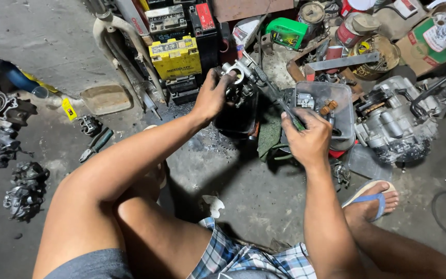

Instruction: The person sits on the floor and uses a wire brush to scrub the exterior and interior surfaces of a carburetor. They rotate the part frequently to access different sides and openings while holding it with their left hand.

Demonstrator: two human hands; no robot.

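Observation:
My left hand (pixel 213 95) grips a small metal carburettor (pixel 236 78), held up over a dark tub (pixel 236 121) on the floor. In my right hand (pixel 308 137) is a screwdriver (pixel 274 95) with a green handle; its shaft slants up and left, and the tip meets the carburettor's top. Both hands are greasy. I am sitting on the concrete floor with my knees up.
A clear plastic tray (pixel 326 103) with small parts and an engine block (pixel 396 121) lie to the right. Yellow and black batteries (pixel 176 57) are stacked behind. Several dirty carburettors (pixel 24 188) sit at the left, with pliers (pixel 96 144) nearby. My sandalled foot (pixel 372 199) rests at the right.

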